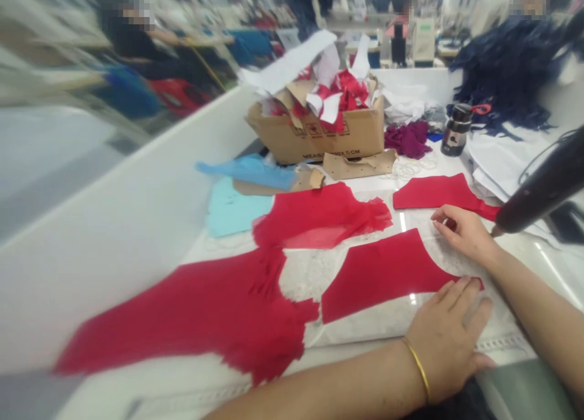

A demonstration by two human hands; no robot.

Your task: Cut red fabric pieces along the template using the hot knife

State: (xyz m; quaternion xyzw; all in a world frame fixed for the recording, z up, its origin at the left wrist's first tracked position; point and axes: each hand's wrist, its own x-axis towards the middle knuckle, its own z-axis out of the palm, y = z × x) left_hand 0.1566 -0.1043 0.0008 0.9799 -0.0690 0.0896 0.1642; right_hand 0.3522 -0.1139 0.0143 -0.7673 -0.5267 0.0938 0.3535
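White table (pixel 545 268): L hand (pixel 444 338) open, flat, fingertips on red panel (pixel 383 280); R hand (pixel 463 231) open, just above panel, near 2nd red piece (pixel 440 192); scrap box (pixel 314 134) far ahead.

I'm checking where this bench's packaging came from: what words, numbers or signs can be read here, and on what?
"MEAS", then blurred figures ending in "CM": on the front of the cardboard box.
Small printed marks above that line on the box: too small and blurred to read.
Pale patch on the dark flask: nothing readable.
No other readable text shows.
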